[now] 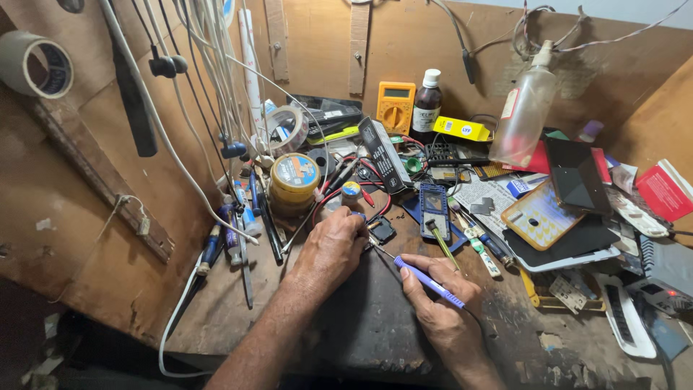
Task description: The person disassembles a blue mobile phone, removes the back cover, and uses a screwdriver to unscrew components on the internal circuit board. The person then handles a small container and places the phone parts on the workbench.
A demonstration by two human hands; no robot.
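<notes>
Wooden and worn, the table (216, 318) carries a row of screwdrivers (229, 242) near its left edge, with stacked tape rolls (294, 184) just beyond. Toward the middle, the left hand (333, 245) rests with fingers curled on a small dark part (381, 231). Just right of it, the right hand (440, 307) has its fingers closed round a purple-handled soldering iron (426, 280), tip at that part. A phone frame (434, 206) lies behind, and a cluttered tray (570, 256) sits toward the right edge.

electronics repair workshop, yellow multimeter (395, 106), tape rolls (287, 128), hanging cables (209, 65)
</notes>
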